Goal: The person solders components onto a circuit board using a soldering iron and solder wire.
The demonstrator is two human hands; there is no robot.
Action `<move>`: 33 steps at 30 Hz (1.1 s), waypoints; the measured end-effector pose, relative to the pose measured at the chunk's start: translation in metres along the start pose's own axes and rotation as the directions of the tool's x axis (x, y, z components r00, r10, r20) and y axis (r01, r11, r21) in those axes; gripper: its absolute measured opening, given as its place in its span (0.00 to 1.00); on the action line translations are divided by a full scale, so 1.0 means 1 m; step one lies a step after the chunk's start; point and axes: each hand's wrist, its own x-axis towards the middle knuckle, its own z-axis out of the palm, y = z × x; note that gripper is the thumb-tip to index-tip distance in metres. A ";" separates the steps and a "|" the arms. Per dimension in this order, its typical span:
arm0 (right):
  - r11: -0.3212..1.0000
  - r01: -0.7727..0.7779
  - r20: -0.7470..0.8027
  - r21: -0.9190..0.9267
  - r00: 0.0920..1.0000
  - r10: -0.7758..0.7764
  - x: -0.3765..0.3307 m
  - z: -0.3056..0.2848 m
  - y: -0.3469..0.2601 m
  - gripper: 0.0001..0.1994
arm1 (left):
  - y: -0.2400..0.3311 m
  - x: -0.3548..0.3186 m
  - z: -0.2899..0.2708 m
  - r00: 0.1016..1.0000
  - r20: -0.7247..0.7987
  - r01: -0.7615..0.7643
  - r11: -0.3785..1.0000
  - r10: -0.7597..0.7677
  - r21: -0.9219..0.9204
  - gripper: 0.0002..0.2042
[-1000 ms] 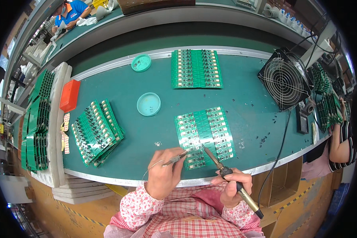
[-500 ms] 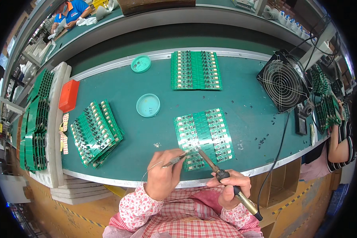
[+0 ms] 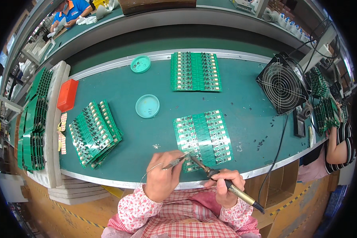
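A green circuit board panel [image 3: 203, 137] with rows of small parts lies flat near the front edge of the bench. Over its near left part, my left hand [image 3: 162, 176] pinches a pair of tweezers [image 3: 173, 163], with a thin solder wire [image 3: 148, 171] looping out behind the fingers. My right hand [image 3: 227, 187] grips a soldering iron [image 3: 242, 195] by its handle, slanting up and left. The iron's tip is at the board's near left column, close to the tweezer points. Whether the tip touches a joint is too small to tell.
More panels lie in a stack [image 3: 94, 135] at left and another [image 3: 195, 71] at the back. Two turquoise lids [image 3: 148, 106] and a red box [image 3: 67, 95] are nearby. At right stands a fan [image 3: 281, 84], with the iron's cord [image 3: 279, 152] below and small black parts [image 3: 260, 143] scattered about.
The soldering iron's tip has shifted left and slightly nearer across the board, and my right hand has moved a little left with it. My left hand stays nearly in place.
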 end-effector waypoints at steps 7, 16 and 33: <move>0.999 -0.041 0.031 -0.006 0.999 0.041 0.004 0.005 -0.003 0.04 | -0.001 0.000 0.001 1.000 -0.007 -0.012 1.000 0.012 0.001 0.15; 0.996 0.072 0.084 -0.048 0.994 -0.068 0.010 0.003 -0.001 0.03 | -0.002 0.000 0.001 1.000 -0.005 -0.021 1.000 0.021 0.007 0.16; 0.969 0.223 0.227 -0.105 0.954 -0.195 0.021 -0.004 -0.005 0.04 | 0.001 0.002 0.000 1.000 -0.017 -0.026 1.000 0.027 0.017 0.13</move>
